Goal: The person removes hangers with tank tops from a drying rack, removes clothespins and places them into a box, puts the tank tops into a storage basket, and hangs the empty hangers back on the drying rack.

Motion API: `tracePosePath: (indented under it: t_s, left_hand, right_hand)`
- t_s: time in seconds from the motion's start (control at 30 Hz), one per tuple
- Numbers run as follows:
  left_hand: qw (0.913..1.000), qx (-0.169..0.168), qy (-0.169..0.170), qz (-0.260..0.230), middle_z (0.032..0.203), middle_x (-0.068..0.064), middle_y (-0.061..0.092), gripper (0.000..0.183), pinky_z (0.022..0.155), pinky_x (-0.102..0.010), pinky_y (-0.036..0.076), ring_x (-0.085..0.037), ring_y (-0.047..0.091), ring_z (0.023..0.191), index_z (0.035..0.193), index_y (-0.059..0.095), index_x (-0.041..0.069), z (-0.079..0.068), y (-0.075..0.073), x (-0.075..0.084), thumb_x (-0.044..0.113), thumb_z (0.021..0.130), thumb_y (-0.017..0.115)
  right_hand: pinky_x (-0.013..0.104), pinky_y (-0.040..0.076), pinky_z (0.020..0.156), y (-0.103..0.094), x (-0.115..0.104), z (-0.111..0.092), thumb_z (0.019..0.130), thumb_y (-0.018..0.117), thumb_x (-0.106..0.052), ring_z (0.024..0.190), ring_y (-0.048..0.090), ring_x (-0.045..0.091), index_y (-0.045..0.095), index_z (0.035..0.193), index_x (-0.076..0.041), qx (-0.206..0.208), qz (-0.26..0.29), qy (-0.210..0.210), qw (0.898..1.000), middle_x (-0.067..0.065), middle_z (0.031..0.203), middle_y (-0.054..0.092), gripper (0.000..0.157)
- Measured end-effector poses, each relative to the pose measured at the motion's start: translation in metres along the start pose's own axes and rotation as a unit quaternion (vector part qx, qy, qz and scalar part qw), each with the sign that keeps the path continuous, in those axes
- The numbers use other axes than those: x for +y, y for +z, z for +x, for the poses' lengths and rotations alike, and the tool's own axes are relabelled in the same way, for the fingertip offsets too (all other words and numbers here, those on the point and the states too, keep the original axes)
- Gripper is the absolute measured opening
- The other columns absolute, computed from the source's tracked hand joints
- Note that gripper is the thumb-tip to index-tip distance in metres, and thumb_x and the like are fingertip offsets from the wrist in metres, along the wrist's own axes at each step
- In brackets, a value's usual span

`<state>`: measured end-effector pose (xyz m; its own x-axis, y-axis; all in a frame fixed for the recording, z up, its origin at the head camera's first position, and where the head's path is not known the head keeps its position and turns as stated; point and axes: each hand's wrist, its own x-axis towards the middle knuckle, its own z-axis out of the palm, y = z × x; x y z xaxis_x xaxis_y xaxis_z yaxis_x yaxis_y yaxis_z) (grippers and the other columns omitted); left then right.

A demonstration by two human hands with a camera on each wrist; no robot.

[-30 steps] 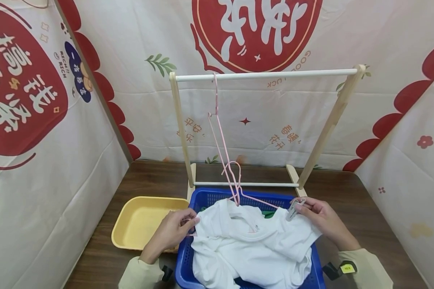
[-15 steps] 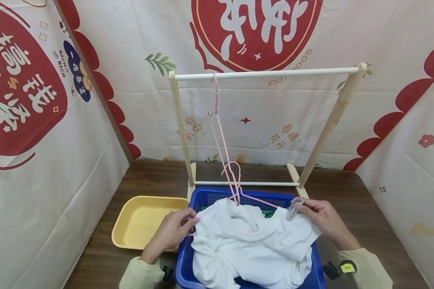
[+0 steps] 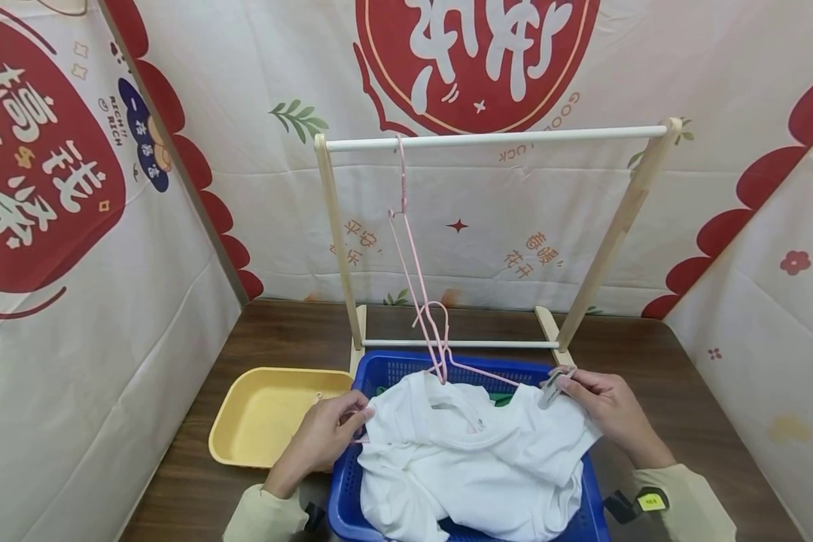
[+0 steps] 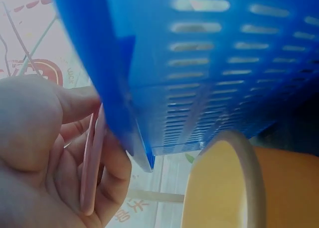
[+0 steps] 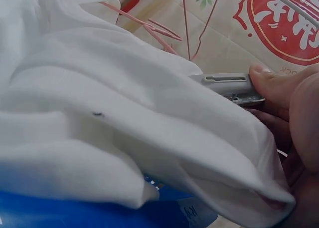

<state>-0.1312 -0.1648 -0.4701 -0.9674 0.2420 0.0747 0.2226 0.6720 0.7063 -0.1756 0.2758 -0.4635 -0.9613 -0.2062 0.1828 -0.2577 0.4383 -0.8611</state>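
Note:
A white T-shirt (image 3: pixel 474 467) lies bunched over a blue basket (image 3: pixel 344 497), with a pink clothes hanger (image 3: pixel 484 371) running inside its shoulders. My left hand (image 3: pixel 325 433) grips the hanger's end, which sticks out past the left sleeve; the left wrist view shows that pink end (image 4: pixel 92 163) between thumb and curled fingers. At the other shoulder, my right hand (image 3: pixel 610 410) pinches a grey clothespin (image 3: pixel 554 388). Its tip meets the white cloth in the right wrist view, though whether it clamps the hanger underneath is hidden.
A second pink hanger (image 3: pixel 415 252) hangs from the white rail of a wooden rack (image 3: pixel 497 141) behind the basket. Left of the basket is a yellow tray (image 3: pixel 264 421) with a small item inside. Green cloth (image 3: pixel 501 399) shows under the shirt. Printed fabric walls surround the table.
The clothespin has tilted slightly in my right hand, which stays at the shirt's right shoulder. My left hand has hardly moved.

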Motion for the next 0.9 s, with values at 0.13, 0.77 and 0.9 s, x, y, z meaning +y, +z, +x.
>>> tracePosePath:
  t_s: [0.13,0.77,0.9]
  left_hand:
    - [0.9999,0.009,0.000,0.008,0.070,0.010,0.059,0.010,0.060,-0.024,0.044,-0.004,0.053,0.063,0.090,0.063,0.026,-0.0014,0.0006,0.0007,0.028,0.099,0.061]
    - [0.9998,0.014,-0.002,0.010,0.071,0.010,0.059,0.008,0.059,-0.023,0.043,-0.004,0.051,0.063,0.090,0.064,0.024,-0.0038,0.0006,0.0026,0.022,0.098,0.063]
    - [0.9999,0.012,-0.001,0.003,0.074,0.005,0.063,0.009,0.060,-0.023,0.045,-0.003,0.053,0.063,0.090,0.064,0.023,-0.0038,0.0006,0.0021,0.021,0.098,0.062]
  right_hand:
    - [0.030,0.054,0.054,0.0007,0.0004,-0.0001,0.100,0.059,-0.016,0.071,0.070,0.011,0.066,0.120,0.007,0.008,0.007,0.001,1.000,-0.013,0.094,0.074,0.031]
    - [0.008,0.047,0.081,0.0028,0.0018,0.0001,0.099,0.060,-0.012,0.089,0.067,-0.005,0.067,0.117,0.010,0.095,-0.007,-0.023,0.995,-0.021,0.097,0.071,0.029]
    - [0.007,0.046,0.083,0.0029,0.0008,0.0017,0.100,0.060,-0.014,0.088,0.068,-0.004,0.067,0.118,0.009,0.117,0.003,-0.015,0.993,-0.021,0.099,0.071,0.030]
